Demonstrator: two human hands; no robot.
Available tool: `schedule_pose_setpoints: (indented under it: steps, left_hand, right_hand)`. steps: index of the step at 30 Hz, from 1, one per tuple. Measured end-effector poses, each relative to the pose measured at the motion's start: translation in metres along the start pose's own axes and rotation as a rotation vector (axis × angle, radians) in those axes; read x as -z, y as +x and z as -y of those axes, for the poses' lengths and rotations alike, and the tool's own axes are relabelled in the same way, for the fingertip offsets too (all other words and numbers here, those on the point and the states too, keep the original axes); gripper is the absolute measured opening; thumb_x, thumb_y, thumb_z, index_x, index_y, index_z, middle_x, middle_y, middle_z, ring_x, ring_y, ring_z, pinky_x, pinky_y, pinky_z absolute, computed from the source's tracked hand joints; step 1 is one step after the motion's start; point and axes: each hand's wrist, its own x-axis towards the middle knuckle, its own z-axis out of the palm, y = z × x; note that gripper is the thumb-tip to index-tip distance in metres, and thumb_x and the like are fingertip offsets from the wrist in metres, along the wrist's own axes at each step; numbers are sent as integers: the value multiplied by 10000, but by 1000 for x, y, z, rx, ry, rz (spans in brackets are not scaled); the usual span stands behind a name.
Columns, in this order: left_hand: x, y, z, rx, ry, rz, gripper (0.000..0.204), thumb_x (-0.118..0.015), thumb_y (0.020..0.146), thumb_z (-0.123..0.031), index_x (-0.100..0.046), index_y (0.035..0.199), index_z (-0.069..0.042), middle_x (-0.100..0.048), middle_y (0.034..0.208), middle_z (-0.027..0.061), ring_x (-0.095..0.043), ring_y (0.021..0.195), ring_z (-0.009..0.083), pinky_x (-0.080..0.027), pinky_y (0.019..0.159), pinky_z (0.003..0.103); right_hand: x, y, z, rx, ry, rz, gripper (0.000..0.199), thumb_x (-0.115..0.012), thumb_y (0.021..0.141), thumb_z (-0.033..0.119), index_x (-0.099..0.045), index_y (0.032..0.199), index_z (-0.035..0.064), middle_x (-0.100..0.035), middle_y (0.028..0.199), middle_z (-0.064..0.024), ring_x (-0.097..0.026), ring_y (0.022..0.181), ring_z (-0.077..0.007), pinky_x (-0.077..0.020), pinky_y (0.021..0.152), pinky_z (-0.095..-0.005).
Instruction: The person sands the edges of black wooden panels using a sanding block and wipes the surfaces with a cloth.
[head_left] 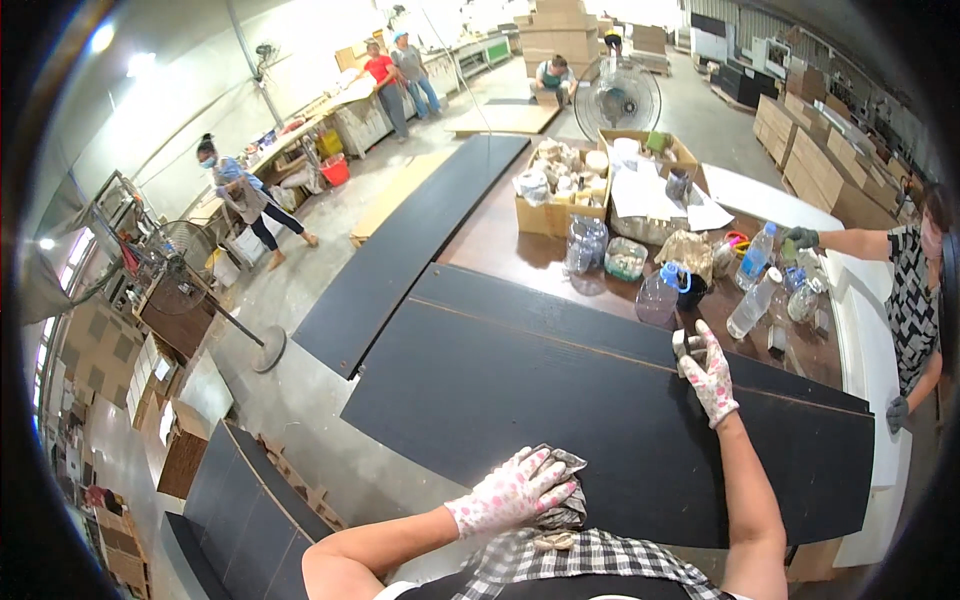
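Note:
My left hand (510, 492), in a white glove with pink spots, is closed on a crumpled grey cloth (567, 508) at the near edge of a black panel (520, 380). Farther right, my right hand (709, 378), in a matching glove, grips a small pale grey block (681, 345) between thumb and fingers; its exact kind is too small to tell. The block is over the panel, close to a thin brown line that runs along it. A second long black panel (420, 250) lies beyond, on the left.
Behind the panel stand a clear jug (657, 297), water bottles (757, 255), and cardboard boxes (545, 218) of small containers. At the right a co-worker's gloved hand (803, 238) reaches toward the bottles. A fan (618, 98) stands beyond; more black panels (235, 500) lean at lower left.

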Motion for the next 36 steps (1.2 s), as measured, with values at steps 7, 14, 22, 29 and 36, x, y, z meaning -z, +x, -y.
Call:
schedule_pose_setpoints:
  steps: [7,14,22,29,36]
  left_hand:
    - [89,31,6,44,-157,109,477,-619,842,-228,-510,1294,-122,-496,1387,151,-570,1148,340,-523,912,387]
    - [228,113,70,143,-358,179,619,-703,692,-53,-605,1292,-171,-685,1166,112,-660,1071,254,-540,893,356]
    - [194,199,145,-242,-393,-426,580,-726,827,-188,-515,1354,-67,-600,1286,100,-589,1171,216,-426,1062,328]
    - [132,205,134,108,126,-558,854,-839,585,-380,-519,1357,-207,-577,1218,58,-566,1098,289,-446,916,414]
    - [164,101,269,146,243,-977,97,-690,686,-161,-670,780,-148,-634,705,35,-640,682,162,-489,614,313]
  right_hand:
    - [80,-56,200,293,-512,262,506,-717,782,241,-582,1204,-3,-590,1117,-117,-607,1002,-245,-487,901,-348]
    - [119,-109,232,606,-1036,-73,436,-550,957,135,-458,1369,24,-568,1296,-186,-615,1122,-296,-503,914,-365]
    - [132,26,174,671,-779,-561,479,-510,972,186,-418,1397,-14,-535,1317,-210,-546,1198,-311,-416,1023,-391]
    - [128,59,155,679,-658,-618,504,-507,989,196,-388,1431,-15,-553,1326,-190,-562,1185,-247,-424,1015,-342]
    - [170,55,147,668,-926,-744,487,-502,1003,197,-392,1433,-5,-528,1352,-197,-543,1209,-281,-400,1035,-360]
